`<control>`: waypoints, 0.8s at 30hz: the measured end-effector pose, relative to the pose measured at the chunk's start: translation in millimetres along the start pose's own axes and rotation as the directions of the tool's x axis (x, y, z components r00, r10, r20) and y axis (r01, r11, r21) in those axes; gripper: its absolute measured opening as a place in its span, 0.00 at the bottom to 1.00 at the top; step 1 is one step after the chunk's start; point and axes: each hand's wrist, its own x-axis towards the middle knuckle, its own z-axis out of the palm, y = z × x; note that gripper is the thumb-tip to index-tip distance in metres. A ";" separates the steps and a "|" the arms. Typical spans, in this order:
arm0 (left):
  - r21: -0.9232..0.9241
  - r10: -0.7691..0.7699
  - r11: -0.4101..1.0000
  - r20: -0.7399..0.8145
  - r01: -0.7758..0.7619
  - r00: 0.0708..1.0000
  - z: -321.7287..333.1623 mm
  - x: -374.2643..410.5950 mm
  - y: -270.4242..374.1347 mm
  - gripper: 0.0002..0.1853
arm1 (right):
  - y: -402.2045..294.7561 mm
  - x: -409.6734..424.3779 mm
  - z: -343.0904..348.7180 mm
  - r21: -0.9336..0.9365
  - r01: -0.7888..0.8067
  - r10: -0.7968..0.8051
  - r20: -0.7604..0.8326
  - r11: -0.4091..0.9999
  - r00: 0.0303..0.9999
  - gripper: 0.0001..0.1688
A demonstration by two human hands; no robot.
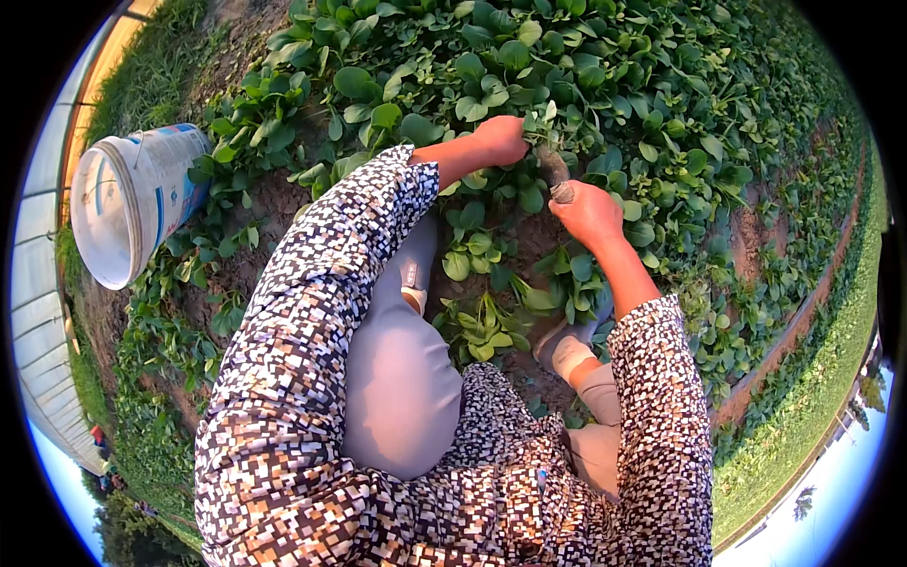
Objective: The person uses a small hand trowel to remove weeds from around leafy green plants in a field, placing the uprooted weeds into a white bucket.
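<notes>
My left hand [499,140] is closed around a tuft of small-leaved weeds [544,126], which sticks out past the fingers; its fingertips are hidden. In my right hand [589,212] is the wrapped handle of a short hand tool [552,166], perhaps a sickle. Its worn, soil-coloured metal part curves up toward the weeds, and its far end disappears among leaves. Broad-leaved greens [514,55], resembling young bok choy, grow densely beyond both hands. Between my feet stand more of these low plants [487,329].
A white plastic bucket [134,198] with a wire handle lies tilted at the left, its mouth facing me. My shoes [414,275] rest on soil among the plants. A greenhouse wall [37,283] runs along the left; a bare soil strip [801,312] crosses at right. People [99,439] appear far off.
</notes>
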 end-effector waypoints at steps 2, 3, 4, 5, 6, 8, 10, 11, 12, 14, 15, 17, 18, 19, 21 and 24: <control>0.177 0.046 0.980 0.238 -0.090 0.970 25.4 -30.3 11.2 0.17 | 25.0 -12.4 6.9 0.088 -0.051 0.041 0.114 0.995 0.993 0.18; 0.276 0.137 0.936 0.290 -0.220 0.947 36.9 -45.1 10.5 0.19 | 39.8 -16.2 11.9 0.136 -0.079 0.056 0.162 0.988 0.985 0.19; 0.278 0.173 0.921 0.338 -0.273 0.925 45.5 -62.7 9.6 0.20 | 54.5 -17.3 25.4 0.247 -0.111 0.070 0.166 0.963 0.984 0.20; 0.244 0.216 0.920 0.339 -0.307 0.916 53.4 -78.6 14.7 0.21 | 69.5 -22.0 36.2 0.373 -0.102 0.065 0.109 0.922 0.992 0.20; 0.222 0.338 0.887 0.281 -0.404 0.898 55.8 -94.0 7.5 0.20 | 68.0 -24.3 39.6 0.452 -0.085 0.053 0.082 0.888 0.995 0.19; 0.241 0.306 0.893 0.296 -0.380 0.905 60.0 -103.1 -4.5 0.20 | 59.5 -19.5 48.7 0.574 -0.071 0.047 0.056 0.816 0.997 0.18; 0.182 0.197 0.946 0.337 -0.269 0.921 48.4 -97.5 14.8 0.22 | 59.7 -12.0 56.7 0.655 -0.102 0.091 0.051 0.749 0.995 0.18; 0.129 0.110 0.977 0.371 -0.169 0.922 38.9 -91.4 27.5 0.23 | 60.9 -7.6 58.8 0.634 -0.095 0.092 0.037 0.767 0.995 0.18; 0.097 0.081 0.988 0.349 -0.122 0.934 32.1 -89.8 28.4 0.24 | 54.6 -0.2 60.8 0.618 -0.073 0.073 0.025 0.783 0.997 0.17; 0.018 0.112 0.992 0.297 -0.122 0.948 29.7 -83.8 25.5 0.23 | 47.5 5.4 60.8 0.579 -0.037 0.033 0.018 0.815 0.999 0.16; -0.023 0.126 0.992 0.265 -0.125 0.956 27.7 -81.5 24.5 0.23 | 44.0 5.4 56.1 0.528 -0.018 0.005 0.025 0.849 1.000 0.16; -0.059 0.062 0.997 0.283 -0.047 0.957 24.2 -80.8 22.0 0.20 | 38.2 4.1 49.1 0.421 0.024 -0.046 0.043 0.907 0.998 0.16; -0.071 0.044 0.997 0.292 -0.024 0.955 23.4 -81.8 23.5 0.19 | 42.1 3.3 48.5 0.401 0.012 -0.047 0.077 0.916 0.996 0.16; -0.082 0.026 0.997 0.301 -0.002 0.953 22.4 -83.2 24.9 0.18 | 45.0 6.7 49.8 0.436 0.034 -0.064 0.056 0.900 0.996 0.16; -0.136 0.005 0.990 0.303 0.038 0.953 11.5 -84.1 34.2 0.17 | 46.9 16.8 51.8 0.503 0.076 -0.095 0.013 0.861 0.995 0.16; -0.213 0.035 0.977 0.030 -0.028 0.999 6.1 -80.6 23.7 0.16 | 43.5 25.0 50.6 0.472 0.097 -0.110 0.000 0.876 0.994 0.17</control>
